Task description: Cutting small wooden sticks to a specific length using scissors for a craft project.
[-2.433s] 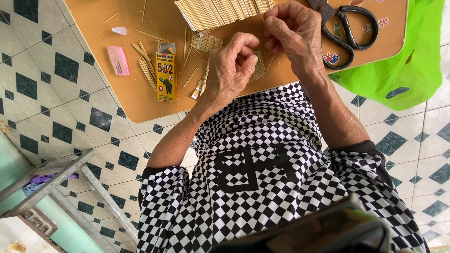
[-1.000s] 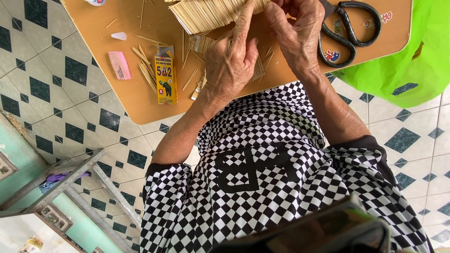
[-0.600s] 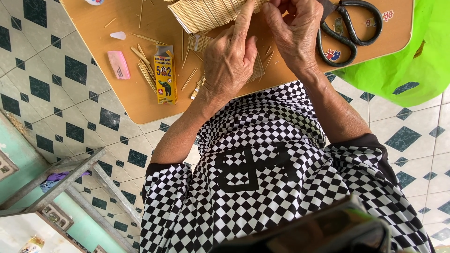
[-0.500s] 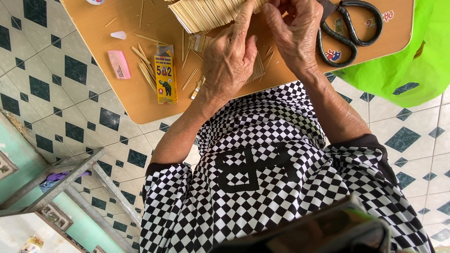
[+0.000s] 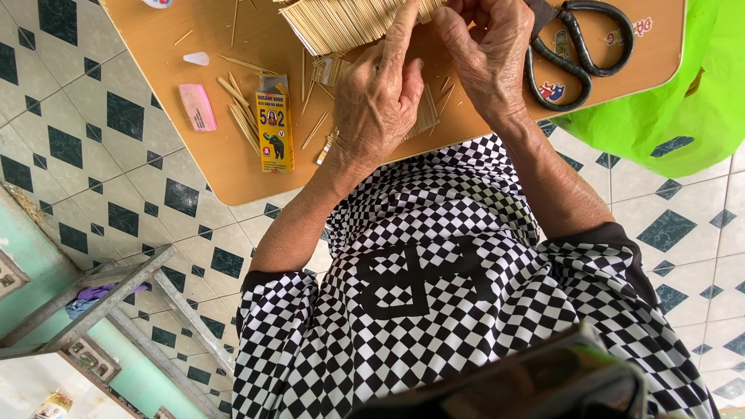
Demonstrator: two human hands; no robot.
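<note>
While both hands (image 5: 434, 66) pinch sticks (image 5: 345, 23), board (image 5: 233, 163) holds one scissors (image 5: 578, 46), one glue box (image 5: 275, 130).

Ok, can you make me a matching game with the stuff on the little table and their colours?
Things:
1. scissors
2. glue box
3. eraser
4. bundle of thin sticks

Colours:
a. pink
b. pale tan
c. black
d. yellow

Pairs: 1-c, 2-d, 3-a, 4-b
</note>
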